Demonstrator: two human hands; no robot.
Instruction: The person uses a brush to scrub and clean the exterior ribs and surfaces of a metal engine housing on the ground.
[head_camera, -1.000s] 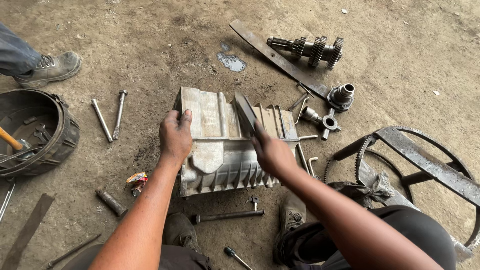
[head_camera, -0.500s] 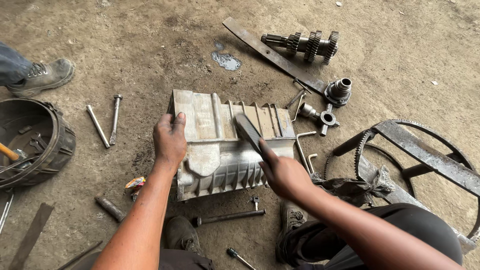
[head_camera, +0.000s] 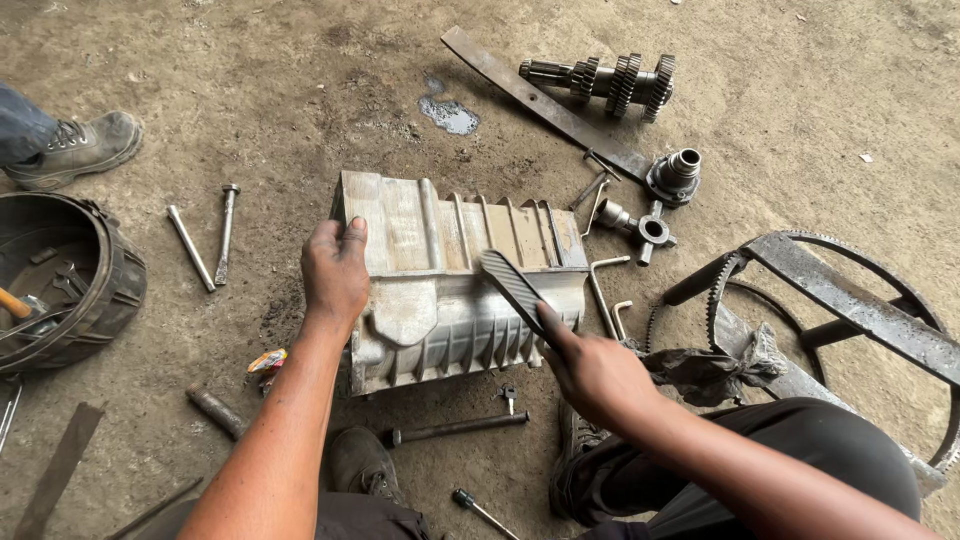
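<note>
A ribbed grey metal housing (head_camera: 440, 240) lies on the dirt floor in front of me. My left hand (head_camera: 335, 275) presses flat on its left end, fingers over the top edge. My right hand (head_camera: 595, 370) grips a flat dark metal file (head_camera: 512, 285), whose blade rests slanted on the housing's near right side.
A geared shaft (head_camera: 605, 80) and a long flat bar (head_camera: 545, 100) lie at the back. Small fittings (head_camera: 670, 180) and two long bolts (head_camera: 205, 240) lie around. A round tub with tools (head_camera: 60, 290) sits left; a toothed ring frame (head_camera: 850, 300) sits right. Another person's boot (head_camera: 80, 150) stands far left.
My right hand has drawn the file back toward me along the housing. My left hand has stayed on the housing's left end.
</note>
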